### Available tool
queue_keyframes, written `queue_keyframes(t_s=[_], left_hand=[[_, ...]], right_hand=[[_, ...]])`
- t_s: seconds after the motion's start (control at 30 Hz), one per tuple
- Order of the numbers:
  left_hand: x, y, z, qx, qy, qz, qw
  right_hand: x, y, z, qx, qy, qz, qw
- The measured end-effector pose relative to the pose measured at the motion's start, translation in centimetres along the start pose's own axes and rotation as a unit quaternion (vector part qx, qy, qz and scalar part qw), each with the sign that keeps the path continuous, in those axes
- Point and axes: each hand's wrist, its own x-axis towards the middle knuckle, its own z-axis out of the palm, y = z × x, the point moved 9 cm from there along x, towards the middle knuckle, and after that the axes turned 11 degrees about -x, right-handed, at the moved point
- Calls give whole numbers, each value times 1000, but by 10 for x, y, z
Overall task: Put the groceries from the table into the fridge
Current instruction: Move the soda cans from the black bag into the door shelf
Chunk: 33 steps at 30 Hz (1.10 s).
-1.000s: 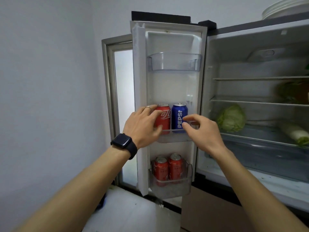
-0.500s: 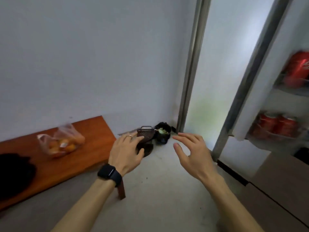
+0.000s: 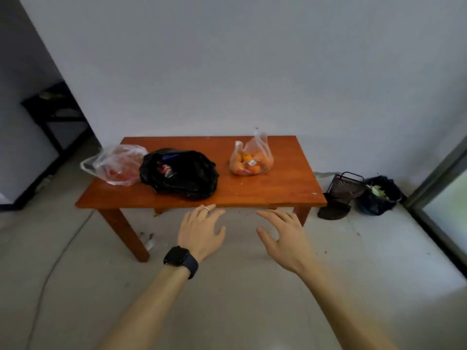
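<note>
Both the left hand (image 3: 201, 229) and right hand (image 3: 283, 233) hang spread and empty, while beyond their fingertips three grocery bags wait on the wooden table (image 3: 278, 193): tomatoes (image 3: 116, 165), black bag (image 3: 180, 173), oranges (image 3: 251, 157).

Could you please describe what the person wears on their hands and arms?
The left hand has a thin silver ring on one finger and a black smartwatch with a dark strap at the wrist. The right hand wears nothing. No sleeves are in view.

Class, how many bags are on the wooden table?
3: clear bag with red contents at the left end, black bag beside it, bag of oranges right of centre.
</note>
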Motion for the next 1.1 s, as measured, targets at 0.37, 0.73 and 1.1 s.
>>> queue_keyframes(t_s=[0.37,0.73,1.1], left_hand=[[49,-149,-12,0,-20,-101,995],[183,-263,-40,57,-61,-120,989],[319,-353,-30,140,-133,-48,980]], right_hand=[[111,-85,124,29,-119,-75,990],[268,-119,221,58,-186,-77,978],[401,-144,309,42,-299,-69,951]])
